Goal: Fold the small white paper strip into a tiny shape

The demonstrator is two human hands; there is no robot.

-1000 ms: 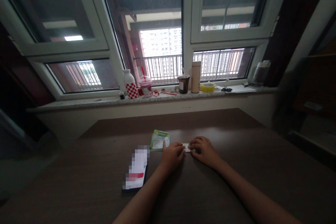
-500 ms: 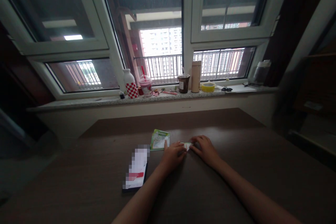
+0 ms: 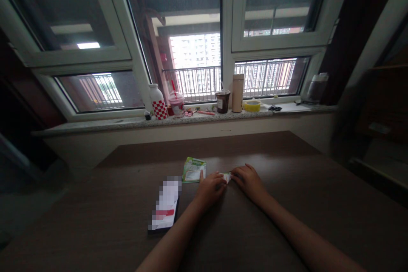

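Now, taking the small printed piece [image 3: 226, 177] as the clock's centre, a phone [image 3: 168, 208] is lying at eight o'clock on the brown table [image 3: 255, 238]. The left hand [image 3: 210, 188] is touching the piece from eight o'clock, the right hand [image 3: 247, 179] is meeting its edge at three; the hands are staying slightly apart, and whether either is pinching it cannot be told. Green-and-white cards [image 3: 194, 171] are lying near ten. Beyond, on the sill [image 3: 134, 123], a checkered bottle [image 3: 158, 103] is standing at eleven, a tan flask [image 3: 237, 93] at twelve, and scissors [image 3: 275, 108] are resting at one.
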